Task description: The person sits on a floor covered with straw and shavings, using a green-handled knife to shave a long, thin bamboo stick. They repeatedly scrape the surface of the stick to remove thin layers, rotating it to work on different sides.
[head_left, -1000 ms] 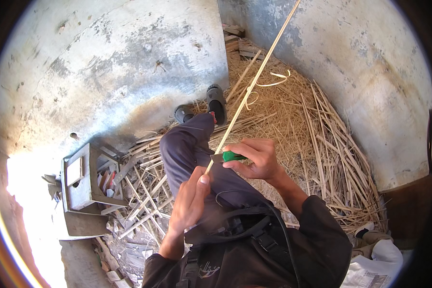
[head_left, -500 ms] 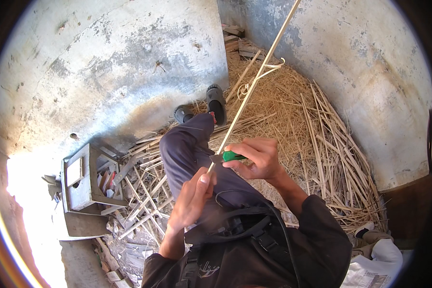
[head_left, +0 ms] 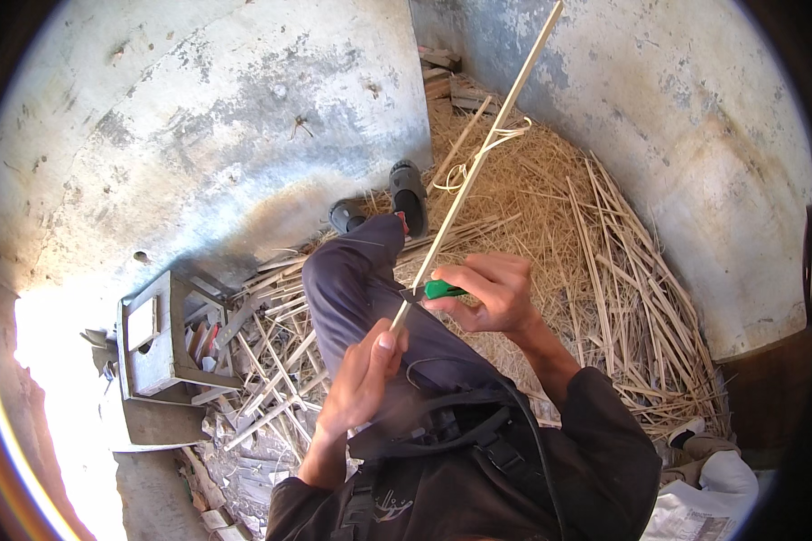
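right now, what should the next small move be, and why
Perhaps draw the strip back with the left hand, the right hand holding the knife steady: its blade lies across the strip just beyond the left hand, and thin shavings curl farther up.

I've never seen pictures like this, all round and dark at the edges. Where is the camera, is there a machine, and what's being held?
There is no machine here, just a person with two bare hands. The camera is worn on the person's head and looks down; its very wide lens gives the dark rim and bends straight edges. Left in the picture is the person's own left.

The left hand grips the near end of a long, pale wooden strip. The right hand holds a green-handled knife, its blade against the strip. Farther up, thin curled shavings show beside it.

Below, the floor is strewn with fine straw-coloured scraps, with many loose strips heaped toward the right wall.
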`<state>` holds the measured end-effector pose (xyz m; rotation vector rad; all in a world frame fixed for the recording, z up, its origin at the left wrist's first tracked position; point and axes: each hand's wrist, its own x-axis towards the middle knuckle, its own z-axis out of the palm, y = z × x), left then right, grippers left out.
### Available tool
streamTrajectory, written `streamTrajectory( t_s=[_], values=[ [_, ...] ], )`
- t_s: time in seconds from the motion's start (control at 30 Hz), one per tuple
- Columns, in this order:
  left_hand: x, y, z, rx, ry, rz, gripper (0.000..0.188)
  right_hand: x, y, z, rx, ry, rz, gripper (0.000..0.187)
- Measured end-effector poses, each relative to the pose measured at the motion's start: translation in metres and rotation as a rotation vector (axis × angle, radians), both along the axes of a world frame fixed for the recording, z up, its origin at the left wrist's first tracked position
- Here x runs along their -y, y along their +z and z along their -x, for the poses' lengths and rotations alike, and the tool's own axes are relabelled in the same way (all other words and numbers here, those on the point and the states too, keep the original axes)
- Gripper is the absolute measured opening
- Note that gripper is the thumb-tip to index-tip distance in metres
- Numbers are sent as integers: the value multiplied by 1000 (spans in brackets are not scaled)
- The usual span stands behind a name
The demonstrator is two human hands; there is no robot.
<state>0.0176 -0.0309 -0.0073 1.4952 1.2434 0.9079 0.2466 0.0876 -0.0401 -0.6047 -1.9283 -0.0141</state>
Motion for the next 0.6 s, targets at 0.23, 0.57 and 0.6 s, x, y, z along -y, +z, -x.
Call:
streamTrajectory(
  t_s=[0.23, 0.57, 0.6],
  values=[
    [3, -4, 7, -38, -27, 17, 52, -6, -1, -6, -33, -12, 16, 35],
    [9, -8, 5, -44, -10, 30, 56, -26, -2, -23, -118, -40, 106, 29],
    [10, -9, 5, -51, -10, 36, 56, -28, -3, -24, -147, -37, 123, 29]
  ],
)
